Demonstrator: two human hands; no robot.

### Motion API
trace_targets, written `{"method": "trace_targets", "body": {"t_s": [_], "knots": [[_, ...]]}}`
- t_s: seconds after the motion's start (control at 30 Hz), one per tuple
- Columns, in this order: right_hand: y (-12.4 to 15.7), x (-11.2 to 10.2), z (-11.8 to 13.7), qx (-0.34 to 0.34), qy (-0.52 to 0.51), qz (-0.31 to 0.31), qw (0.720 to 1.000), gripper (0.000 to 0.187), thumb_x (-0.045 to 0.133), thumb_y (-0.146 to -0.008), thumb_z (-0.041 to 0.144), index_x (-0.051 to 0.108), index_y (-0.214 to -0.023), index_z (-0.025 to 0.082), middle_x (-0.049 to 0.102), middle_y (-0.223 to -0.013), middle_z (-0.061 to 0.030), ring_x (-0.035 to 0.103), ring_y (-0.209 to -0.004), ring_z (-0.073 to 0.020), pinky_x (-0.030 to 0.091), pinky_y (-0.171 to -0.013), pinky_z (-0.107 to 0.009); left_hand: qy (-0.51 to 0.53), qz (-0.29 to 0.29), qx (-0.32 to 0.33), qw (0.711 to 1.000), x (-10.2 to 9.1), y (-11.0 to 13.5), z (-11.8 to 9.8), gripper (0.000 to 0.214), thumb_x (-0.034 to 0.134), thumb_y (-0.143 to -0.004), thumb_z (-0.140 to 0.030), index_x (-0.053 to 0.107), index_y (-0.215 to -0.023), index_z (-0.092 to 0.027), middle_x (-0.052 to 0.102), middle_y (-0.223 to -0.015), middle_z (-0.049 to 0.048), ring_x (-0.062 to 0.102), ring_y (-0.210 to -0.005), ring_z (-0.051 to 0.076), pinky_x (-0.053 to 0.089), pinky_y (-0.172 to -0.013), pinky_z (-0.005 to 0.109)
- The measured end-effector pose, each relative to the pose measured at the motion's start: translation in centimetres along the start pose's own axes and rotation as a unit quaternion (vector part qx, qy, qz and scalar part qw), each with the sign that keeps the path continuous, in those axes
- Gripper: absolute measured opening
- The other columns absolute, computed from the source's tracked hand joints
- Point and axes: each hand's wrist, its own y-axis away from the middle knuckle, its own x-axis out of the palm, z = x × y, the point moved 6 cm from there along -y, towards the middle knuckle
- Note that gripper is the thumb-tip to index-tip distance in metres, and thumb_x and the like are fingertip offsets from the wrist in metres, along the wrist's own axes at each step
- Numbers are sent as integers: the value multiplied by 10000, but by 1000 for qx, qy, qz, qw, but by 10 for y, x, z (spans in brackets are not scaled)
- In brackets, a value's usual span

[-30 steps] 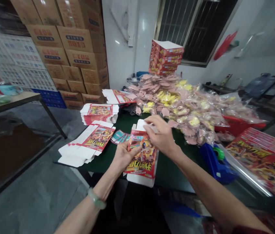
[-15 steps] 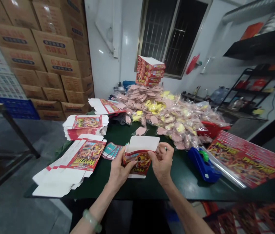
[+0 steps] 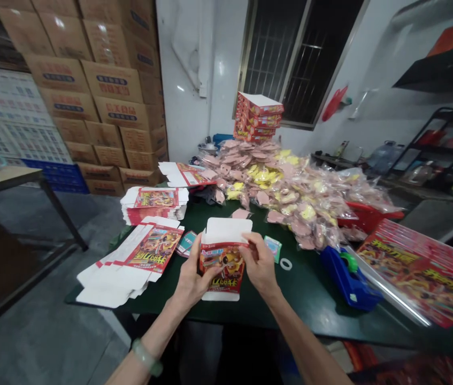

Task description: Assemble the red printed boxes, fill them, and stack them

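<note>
A red printed carton (image 3: pixel 223 263) with a white top flap stands up on the dark green table (image 3: pixel 310 299) in front of me. My left hand (image 3: pixel 191 278) grips its left side, thumb on the printed front. My right hand (image 3: pixel 259 266) pinches the carton's right upper edge with its fingers curled. To the left lie flat, unfolded cartons (image 3: pixel 130 259) in a spread pile, and a neater stack of flat cartons (image 3: pixel 154 203) sits behind them.
A large heap of pink and yellow plastic packets (image 3: pixel 290 187) covers the table's back. A blue tape dispenser (image 3: pixel 346 275) and red printed sheets (image 3: pixel 427 272) lie to the right. Assembled boxes (image 3: pixel 259 116) are stacked behind. Brown shipping cartons (image 3: pixel 101 96) line the left wall.
The carton went from lying tilted on the table to standing upright with its white flap raised. Both hands shifted to grip its two sides. The camera view swung slightly.
</note>
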Motion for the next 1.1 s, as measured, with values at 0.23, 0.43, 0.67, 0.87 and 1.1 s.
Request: {"method": "trace_targets", "body": {"t_s": [0.23,0.43,0.67,0.87,1.1], "knots": [[13,-10,25,-146,46,36,988,150,483,-871,170,558,-989,225,597,-988,-68,599,-904,-181,495,-771,-332,-63,-62,79,993,-9,2,-24,593,658,-772,-288,432,-1313,-201,568,-1255,120,580,-1126,248,476,-951,382],[6,-12,24,-109,29,-11,994,215,389,-912,155,596,-925,214,576,-1064,-85,581,-992,-193,479,-815,-338,-3,-166,60,984,-15,-12,-48,256,466,-900,-265,687,-815,-168,615,-1091,85,593,-1055,197,466,-916,321],[-2,-17,8,71,-132,73,986,346,443,-921,243,373,-1259,254,609,-991,-54,631,-837,-143,523,-704,-255,326,-112,-131,929,3,-19,-39,331,580,-836,-256,499,-1157,-258,647,-878,-3,625,-716,112,489,-637,208],[-3,-28,10,3,-77,85,993,147,460,-910,186,585,-956,248,625,-995,-41,604,-968,-151,504,-798,-250,280,-104,-71,952,7,-19,-36,101,597,-790,-131,630,-711,-185,656,-889,17,613,-836,147,473,-743,250],[-5,-34,7,44,-88,148,984,151,515,-882,289,606,-968,204,656,-1001,-78,644,-915,-180,537,-747,-263,295,-49,-31,954,12,-10,-37,211,495,-851,-236,689,-826,-158,658,-1058,110,592,-1043,265,437,-928,421]]}}
